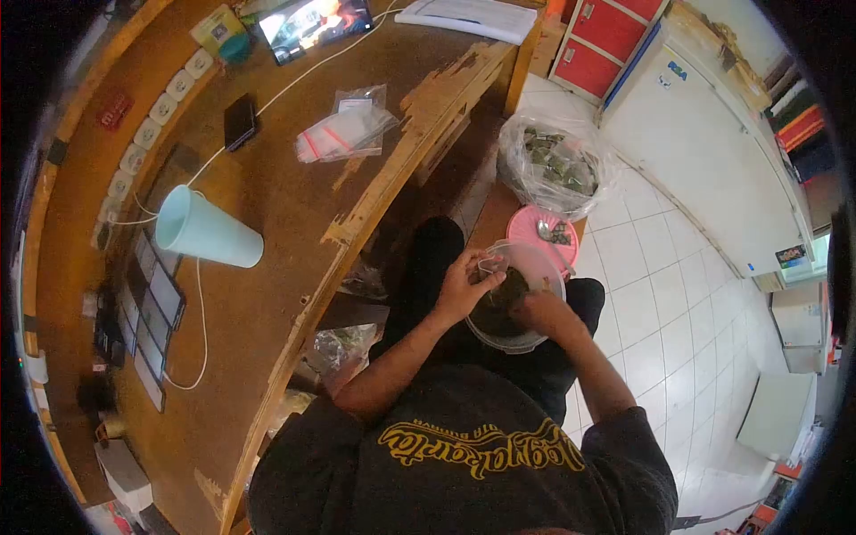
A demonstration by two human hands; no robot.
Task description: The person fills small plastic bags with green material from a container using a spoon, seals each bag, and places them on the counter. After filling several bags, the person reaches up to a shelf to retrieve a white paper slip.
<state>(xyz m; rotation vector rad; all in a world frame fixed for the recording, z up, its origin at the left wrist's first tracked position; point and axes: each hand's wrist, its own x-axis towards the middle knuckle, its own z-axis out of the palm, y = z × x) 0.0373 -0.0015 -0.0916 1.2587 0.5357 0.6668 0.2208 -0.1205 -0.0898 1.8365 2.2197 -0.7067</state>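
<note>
The left hand [464, 287] pinches a small clear bag [488, 264] over the plastic bowl [515, 345] on the person's lap while the right hand [539, 312] sits among the dried leaves [504, 299] (its grip cannot be told), so the unsteadied bowl could tip and spill onto the floor [660, 294].

top: dark grey T-shirt [446, 401] with short sleeves [637, 441] | print: big curly yellow letters [481, 450] across it, at 6 o'clock in the view, tiny letters [481, 431] beside them | legs: black trousers [431, 259], at 12 o'clock from the shirt | arms: bare from the sleeves to the left hand [464, 290] and right hand [538, 312]
</note>
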